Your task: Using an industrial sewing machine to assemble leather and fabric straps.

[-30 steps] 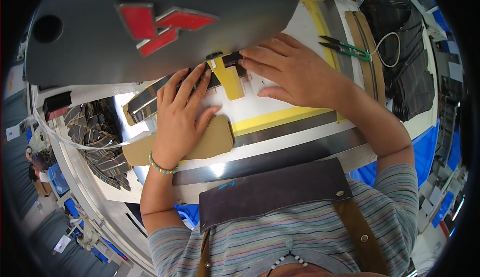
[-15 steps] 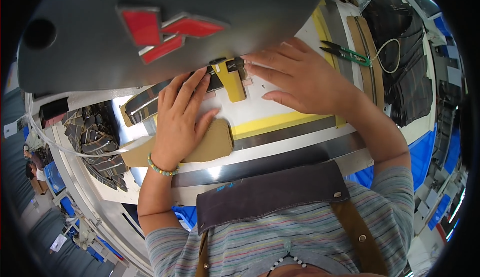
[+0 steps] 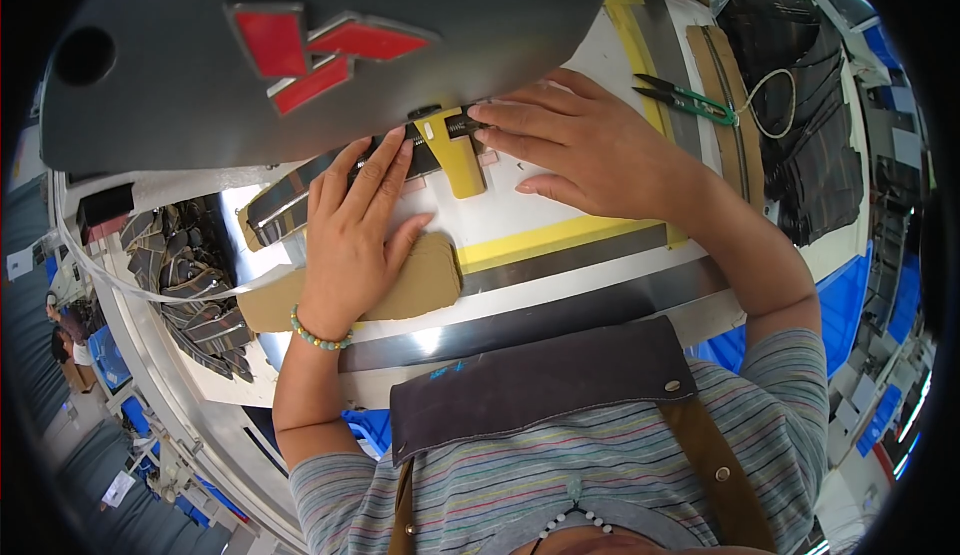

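Both hands rest flat at frame centre: we log our left hand (image 3: 352, 230) pressing fingers spread on a dark strap (image 3: 300, 190), and our right hand (image 3: 590, 150) with fingertips on that strap beside a yellow guide piece (image 3: 458, 155), neither closed around anything. Nearby we list a tan leather pad (image 3: 420, 280) under the left palm, green snips (image 3: 690, 100) upper right, stacked dark pieces (image 3: 190, 295) at left.
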